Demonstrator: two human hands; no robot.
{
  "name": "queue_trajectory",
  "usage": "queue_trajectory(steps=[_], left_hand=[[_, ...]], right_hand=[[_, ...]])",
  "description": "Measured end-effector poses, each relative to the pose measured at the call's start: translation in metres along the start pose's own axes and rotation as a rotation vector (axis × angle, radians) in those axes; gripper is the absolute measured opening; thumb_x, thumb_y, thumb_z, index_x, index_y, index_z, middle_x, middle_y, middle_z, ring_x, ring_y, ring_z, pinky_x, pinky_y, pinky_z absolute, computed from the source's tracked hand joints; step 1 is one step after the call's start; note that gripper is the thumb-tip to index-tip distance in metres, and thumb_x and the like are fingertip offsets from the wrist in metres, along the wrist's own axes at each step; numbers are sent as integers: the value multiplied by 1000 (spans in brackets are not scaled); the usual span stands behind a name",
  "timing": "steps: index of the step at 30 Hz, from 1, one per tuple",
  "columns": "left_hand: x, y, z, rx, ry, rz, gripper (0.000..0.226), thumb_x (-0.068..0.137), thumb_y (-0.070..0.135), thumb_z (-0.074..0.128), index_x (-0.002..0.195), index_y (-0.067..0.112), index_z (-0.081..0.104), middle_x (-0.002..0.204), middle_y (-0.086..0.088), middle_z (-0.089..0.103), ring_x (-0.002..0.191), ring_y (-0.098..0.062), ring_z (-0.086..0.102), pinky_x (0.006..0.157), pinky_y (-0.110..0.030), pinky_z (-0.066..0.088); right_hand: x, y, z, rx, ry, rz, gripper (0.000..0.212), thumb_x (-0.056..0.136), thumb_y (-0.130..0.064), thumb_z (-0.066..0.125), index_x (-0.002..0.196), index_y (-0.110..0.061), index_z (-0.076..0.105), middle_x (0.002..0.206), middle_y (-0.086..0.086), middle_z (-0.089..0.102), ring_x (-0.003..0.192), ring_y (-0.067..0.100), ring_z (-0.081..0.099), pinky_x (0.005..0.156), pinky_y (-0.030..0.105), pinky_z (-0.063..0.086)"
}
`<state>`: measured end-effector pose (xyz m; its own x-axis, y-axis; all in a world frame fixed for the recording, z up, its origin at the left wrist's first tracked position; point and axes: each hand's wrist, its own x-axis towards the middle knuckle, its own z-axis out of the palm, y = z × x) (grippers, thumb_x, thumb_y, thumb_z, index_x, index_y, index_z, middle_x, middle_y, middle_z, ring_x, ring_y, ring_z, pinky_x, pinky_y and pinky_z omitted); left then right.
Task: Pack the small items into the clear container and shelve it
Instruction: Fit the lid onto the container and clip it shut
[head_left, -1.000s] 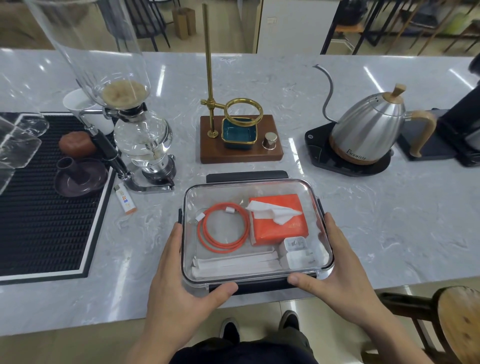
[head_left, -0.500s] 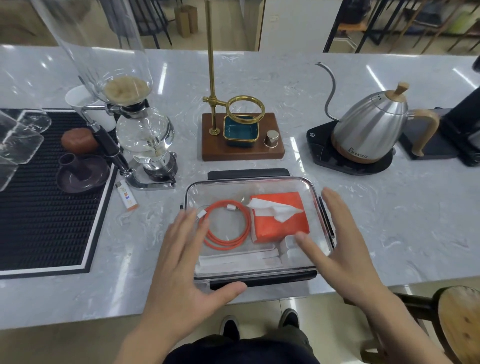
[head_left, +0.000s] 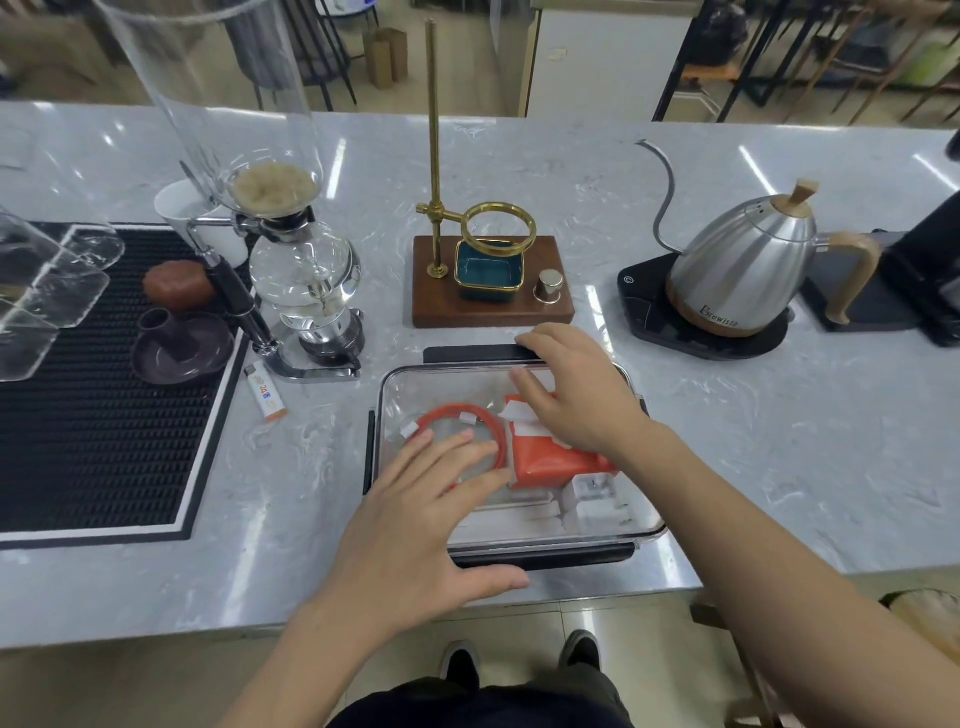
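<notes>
The clear container (head_left: 641, 527) with a clear lid sits on the marble counter near its front edge. Inside lie a coiled orange cable (head_left: 480, 418), an orange tissue pack (head_left: 550, 465), a white charger (head_left: 592, 491) and white packets. My left hand (head_left: 421, 525) rests flat on the lid's near-left part, fingers spread, thumb by the front black latch (head_left: 571, 555). My right hand (head_left: 576, 392) reaches across the lid, fingertips on the far black latch (head_left: 467, 354).
A glass siphon brewer (head_left: 301, 280) stands left of the container, a lighter (head_left: 266, 397) beside it. A wooden dripper stand (head_left: 493, 283) is behind, a steel gooseneck kettle (head_left: 743, 270) to the right, a black ribbed mat (head_left: 93, 395) at left. A wooden stool (head_left: 930, 618) is at lower right.
Both hands left the container's sides. My left hand slid onto the lid and my right hand reached forward across it to the far latch.
</notes>
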<state>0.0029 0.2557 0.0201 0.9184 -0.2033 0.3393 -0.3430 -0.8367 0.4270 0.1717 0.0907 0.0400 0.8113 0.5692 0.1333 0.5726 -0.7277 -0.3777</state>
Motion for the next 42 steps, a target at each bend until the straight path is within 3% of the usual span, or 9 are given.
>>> queue_trajectory(steps=[10, 34, 42], left_hand=[[1, 0, 1, -25, 12, -26, 78, 64, 78, 71, 123, 28, 68, 136, 7, 61, 134, -15, 52, 113, -49, 38], [-1, 1, 2, -13, 6, -41, 75, 63, 73, 75, 122, 28, 67, 137, 8, 60, 134, -15, 51, 112, -49, 38], [-2, 2, 3, -9, 6, -54, 73, 63, 70, 76, 122, 29, 67, 137, 9, 60, 134, -12, 51, 112, -49, 38]], right_hand=[[-5, 1, 2, -7, -10, 87, 47, 95, -42, 42, 126, -13, 62, 118, 4, 68, 113, 26, 59, 100, 42, 45], [-3, 1, 2, -12, 6, 74, 36, 96, -37, 48, 118, -14, 66, 108, 3, 71, 100, 23, 63, 96, 38, 44], [-1, 0, 3, -9, 3, 84, 41, 94, -43, 41, 111, -16, 68, 100, 1, 71, 95, 22, 63, 93, 40, 46]])
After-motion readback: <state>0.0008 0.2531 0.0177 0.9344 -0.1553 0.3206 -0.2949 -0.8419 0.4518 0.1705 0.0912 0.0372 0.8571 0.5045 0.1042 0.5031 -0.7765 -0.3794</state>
